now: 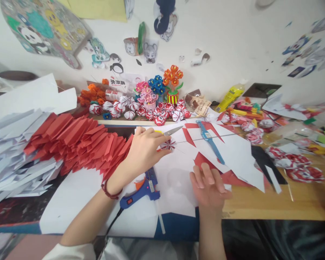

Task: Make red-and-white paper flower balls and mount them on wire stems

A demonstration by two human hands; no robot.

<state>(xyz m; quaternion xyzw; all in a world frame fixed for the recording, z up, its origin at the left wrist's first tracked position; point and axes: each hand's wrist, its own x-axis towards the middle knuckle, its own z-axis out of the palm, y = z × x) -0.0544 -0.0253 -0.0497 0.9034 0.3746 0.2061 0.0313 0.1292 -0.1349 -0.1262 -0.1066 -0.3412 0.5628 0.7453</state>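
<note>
Flower (169,145), striped red and white, sits in a pinch between the thumb and fingertips of the left hand (147,144), over a white sheet (176,187). That grip is nearly closed, with only the flower's width between thumb and fingers. Scissors (174,130) lie just beyond the same fingers, blades pointing right, yellow handle partly hidden behind them; whether the fingers touch it, one cannot tell.

The right hand (209,184) is palm up, its fingers loosely curled and spread, with nothing visible in its grasp. It is just beside red paper (204,160), and a blue watch (210,142) rests beyond it on white paper.

Below the left wrist lies a blue glue gun (141,194), its nozzle end partly hidden, with a glue stick (161,224) near it. Folded red strips (81,141) and white strips (18,151) heap up on the left. Striped rosettes (159,112) line the back, beside a pot (172,97) of orange blooms (173,77).
</note>
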